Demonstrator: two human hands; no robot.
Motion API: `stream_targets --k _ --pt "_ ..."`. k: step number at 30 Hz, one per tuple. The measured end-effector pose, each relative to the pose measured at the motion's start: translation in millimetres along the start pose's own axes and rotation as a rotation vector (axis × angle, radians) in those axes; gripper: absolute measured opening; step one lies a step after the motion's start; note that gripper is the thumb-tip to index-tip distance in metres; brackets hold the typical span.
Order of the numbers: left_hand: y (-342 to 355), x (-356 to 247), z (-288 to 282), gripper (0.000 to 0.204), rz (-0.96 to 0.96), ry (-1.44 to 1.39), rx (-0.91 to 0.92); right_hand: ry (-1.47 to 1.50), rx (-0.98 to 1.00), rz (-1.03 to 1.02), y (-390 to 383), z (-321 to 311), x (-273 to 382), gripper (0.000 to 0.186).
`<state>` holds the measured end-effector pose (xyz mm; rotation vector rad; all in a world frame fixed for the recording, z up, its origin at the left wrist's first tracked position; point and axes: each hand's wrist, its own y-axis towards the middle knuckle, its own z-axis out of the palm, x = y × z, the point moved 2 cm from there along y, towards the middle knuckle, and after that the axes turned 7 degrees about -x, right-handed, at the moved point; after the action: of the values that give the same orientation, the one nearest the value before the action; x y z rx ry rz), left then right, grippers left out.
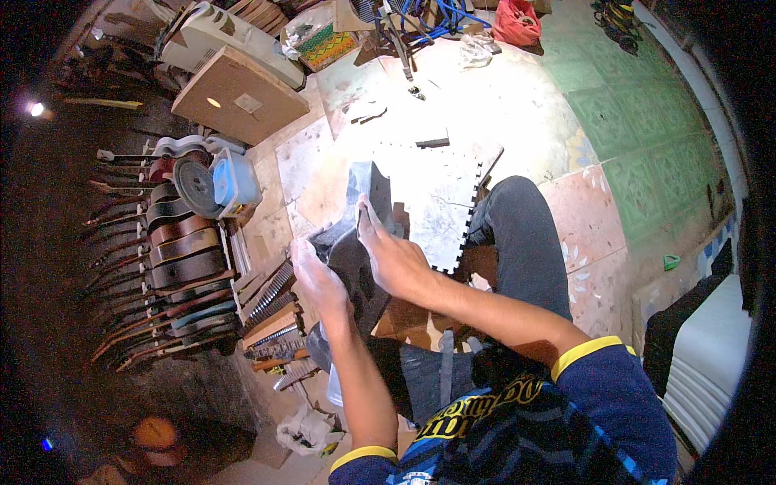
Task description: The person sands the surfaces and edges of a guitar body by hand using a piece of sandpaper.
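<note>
1. Dark grey curved piece (347,263): stood just left of the frame's centre, between the person's two hands, its upper end paler and brightly lit.
2. Left hand (322,283): lay along the left side of the piece, whitened with dust. Its fingers were close together and nearly straight; from where I stood I could not tell whether they gripped or merely rested.
3. Right hand (394,260): reached in from the lower right, also dusty, its fingers extended upward against the right side of the piece. A dark sliver showed near the fingertips; whether it was something held I could not tell.
4. Floor: a pale mat with a black toothed edge (440,206) lay right of the piece, near the bent knee (525,234); a small dark block (433,140) lay above.
5. Left of the frame: a row of guitars (190,250) stood beside a blue tub (233,182), with a flat brown carton (242,93) above them.
6. Top of the frame: a red bag (517,23) lay right of blue tubing (443,18).
</note>
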<state>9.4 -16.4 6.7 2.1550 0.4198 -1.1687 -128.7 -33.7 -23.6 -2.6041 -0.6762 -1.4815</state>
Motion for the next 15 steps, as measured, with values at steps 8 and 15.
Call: stream_targets --k 8,15 --pt "6 -2 -5 0.042 -0.041 0.017 -0.037 0.127 -0.044 0.082 4 -9 3 0.076" --pt "-7 8 -22 0.040 0.277 0.290 -0.035 0.257 -0.046 -0.463 -7 -22 35 0.071"
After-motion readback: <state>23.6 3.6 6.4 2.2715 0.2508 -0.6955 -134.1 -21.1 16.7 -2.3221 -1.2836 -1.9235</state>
